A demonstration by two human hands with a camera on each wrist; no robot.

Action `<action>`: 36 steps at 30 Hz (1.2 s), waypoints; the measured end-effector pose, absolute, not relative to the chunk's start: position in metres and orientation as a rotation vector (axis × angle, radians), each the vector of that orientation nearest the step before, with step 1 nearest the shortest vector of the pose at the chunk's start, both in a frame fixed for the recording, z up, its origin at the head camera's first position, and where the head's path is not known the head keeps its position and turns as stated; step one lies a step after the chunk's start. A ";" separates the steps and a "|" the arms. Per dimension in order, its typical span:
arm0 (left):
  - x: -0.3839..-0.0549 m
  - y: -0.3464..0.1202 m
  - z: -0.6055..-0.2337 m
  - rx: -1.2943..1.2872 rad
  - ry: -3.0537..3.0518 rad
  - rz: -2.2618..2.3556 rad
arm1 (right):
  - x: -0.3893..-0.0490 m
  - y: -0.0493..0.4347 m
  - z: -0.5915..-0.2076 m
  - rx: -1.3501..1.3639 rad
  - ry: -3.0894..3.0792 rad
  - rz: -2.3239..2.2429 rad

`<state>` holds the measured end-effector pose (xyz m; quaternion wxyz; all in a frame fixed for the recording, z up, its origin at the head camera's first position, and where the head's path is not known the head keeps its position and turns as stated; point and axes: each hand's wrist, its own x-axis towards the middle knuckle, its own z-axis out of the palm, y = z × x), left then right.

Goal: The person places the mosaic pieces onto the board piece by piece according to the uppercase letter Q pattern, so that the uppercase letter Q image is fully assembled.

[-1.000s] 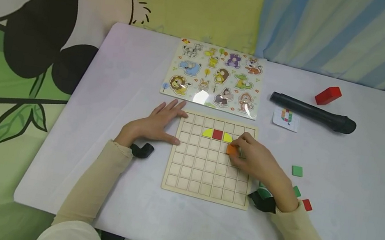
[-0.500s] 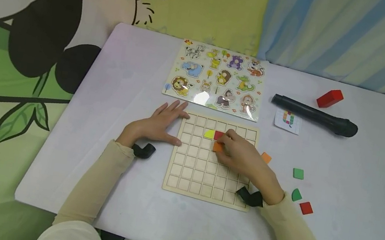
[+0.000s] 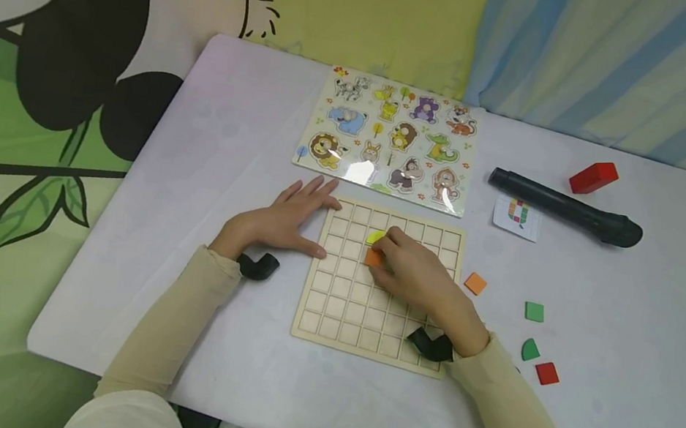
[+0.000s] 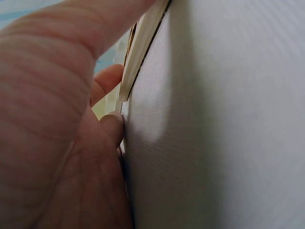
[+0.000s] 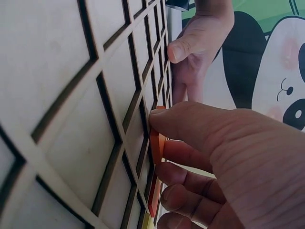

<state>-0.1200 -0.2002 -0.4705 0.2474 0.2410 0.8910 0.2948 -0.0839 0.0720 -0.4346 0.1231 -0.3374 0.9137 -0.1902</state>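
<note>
My right hand [image 3: 414, 273] pinches an orange square tile [image 3: 373, 258] between thumb and fingers over the upper part of the wooden grid board [image 3: 311, 305]. In the right wrist view the orange tile [image 5: 157, 143] is tilted on edge close to the grid. Just above it a yellow rounded tile [image 3: 374, 236] lies in a cell, partly covered by my fingers. A red tile [image 5: 154, 198] shows beside it in the right wrist view; my hand hides it from the head camera. With fingers spread, my left hand [image 3: 280, 221] rests at the board's left edge, thumb and fingertip touching the frame.
Right of the board lie an orange tile [image 3: 475, 284], a green square [image 3: 534, 312], a green quarter-round [image 3: 530, 350] and a red square [image 3: 548, 373]. Behind are an animal puzzle [image 3: 365, 110], a pattern card [image 3: 516, 224], a black microphone-shaped object [image 3: 566, 207] and a red block [image 3: 594, 178].
My right hand has slid left across the board with the orange tile, from below the right yellow tile to below the left one. Another orange tile came into view. My left hand stays put.
</note>
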 end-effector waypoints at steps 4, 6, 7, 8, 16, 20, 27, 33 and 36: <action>-0.121 -0.200 -0.470 0.659 2.432 0.798 | -0.085 0.071 -0.435 -0.991 2.677 -0.523; -0.121 -0.200 -0.470 0.658 2.431 0.798 | -0.085 0.070 -0.436 -0.994 2.690 -0.506; -0.121 -0.200 -0.470 0.660 2.431 0.798 | -0.085 0.070 -0.436 -0.998 2.697 -0.499; -0.121 -0.200 -0.470 0.660 2.431 0.799 | -0.086 0.069 -0.436 -1.000 2.702 -0.493; -0.120 -0.200 -0.470 0.664 2.430 0.794 | -0.088 0.067 -0.439 -0.999 2.711 -0.486; -0.120 -0.201 -0.470 0.661 2.433 0.782 | -0.088 0.067 -0.439 -1.011 2.715 -0.501; -0.122 -0.201 -0.473 0.679 2.443 0.773 | -0.088 0.069 -0.439 -1.035 2.733 -0.507; -0.123 -0.201 -0.475 0.667 2.450 0.766 | -0.089 0.071 -0.440 -1.022 2.728 -0.514; -0.123 -0.200 -0.476 0.661 2.451 0.767 | -0.089 0.071 -0.441 -1.008 2.718 -0.514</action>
